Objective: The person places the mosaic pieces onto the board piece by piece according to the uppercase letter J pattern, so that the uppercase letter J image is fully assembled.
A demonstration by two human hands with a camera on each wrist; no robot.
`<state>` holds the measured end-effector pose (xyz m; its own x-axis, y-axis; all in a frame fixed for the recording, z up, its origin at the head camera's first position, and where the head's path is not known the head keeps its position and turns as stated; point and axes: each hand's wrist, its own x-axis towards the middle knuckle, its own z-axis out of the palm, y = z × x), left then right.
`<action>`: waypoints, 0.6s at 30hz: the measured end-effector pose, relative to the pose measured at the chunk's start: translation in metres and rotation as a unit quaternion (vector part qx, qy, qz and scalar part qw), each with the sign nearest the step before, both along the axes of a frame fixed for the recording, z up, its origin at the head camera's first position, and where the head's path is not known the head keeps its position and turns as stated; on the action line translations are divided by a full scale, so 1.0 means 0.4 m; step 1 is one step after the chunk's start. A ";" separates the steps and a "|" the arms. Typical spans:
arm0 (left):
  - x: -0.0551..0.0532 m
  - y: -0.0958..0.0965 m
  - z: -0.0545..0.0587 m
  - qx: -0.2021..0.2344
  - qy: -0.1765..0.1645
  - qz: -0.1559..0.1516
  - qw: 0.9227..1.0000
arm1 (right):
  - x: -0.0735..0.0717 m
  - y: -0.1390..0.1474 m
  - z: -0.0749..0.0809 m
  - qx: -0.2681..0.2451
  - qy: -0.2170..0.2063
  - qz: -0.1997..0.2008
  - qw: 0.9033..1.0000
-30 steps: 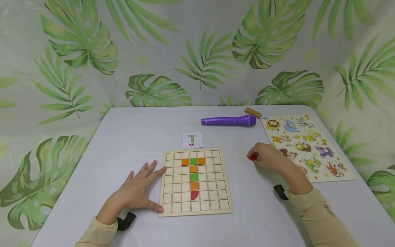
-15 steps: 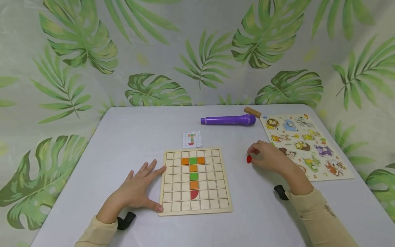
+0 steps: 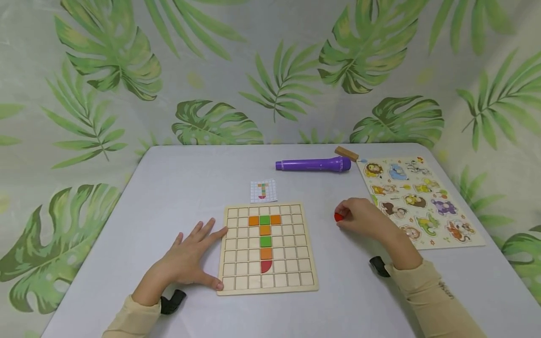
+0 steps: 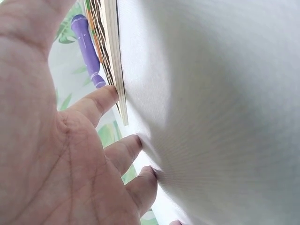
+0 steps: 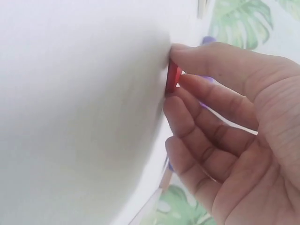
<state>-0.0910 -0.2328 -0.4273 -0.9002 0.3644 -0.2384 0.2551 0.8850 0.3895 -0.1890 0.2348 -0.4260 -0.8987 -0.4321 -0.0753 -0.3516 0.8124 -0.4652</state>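
My left hand point(image 3: 188, 257) lies spread at the left side of a wooden grid board point(image 3: 245, 284), thumb and index finger touching its edge. In the left wrist view, its fingertips also touch the white tabletop. Orange and green squares form a T shape on the board, with a red quarter-circle tile point(image 3: 266, 266) at the bottom of the stem. To the right of the board, my right hand point(image 3: 365, 218) pinches a small red piece point(image 3: 339, 217) between thumb and fingers. The right wrist view shows this red piece point(image 5: 172, 77) on edge, close to the table; its full outline is partly hidden.
Behind the board lies a small printed pattern card point(image 3: 263, 191). Farther back are a purple toy microphone point(image 3: 313, 165) and a brown wooden block point(image 3: 346, 153). An animal puzzle board point(image 3: 422, 206) lies at the right, partly under the right forearm in view.
My right hand has shifted slightly left with the red piece, which turned between the fingers and showed more of its face half a second ago. My left hand has stayed put.
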 end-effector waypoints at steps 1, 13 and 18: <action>0.000 0.000 0.000 -0.001 0.001 0.000 1.000 | 0.000 -0.006 -0.001 0.001 0.005 0.005 1.000; -0.002 0.001 -0.002 -0.002 -0.005 0.002 1.000 | 0.042 -0.136 0.023 -0.023 0.039 0.093 0.995; -0.003 -0.002 -0.001 -0.002 -0.003 0.001 1.000 | 0.087 -0.227 0.045 -0.036 0.030 0.148 0.988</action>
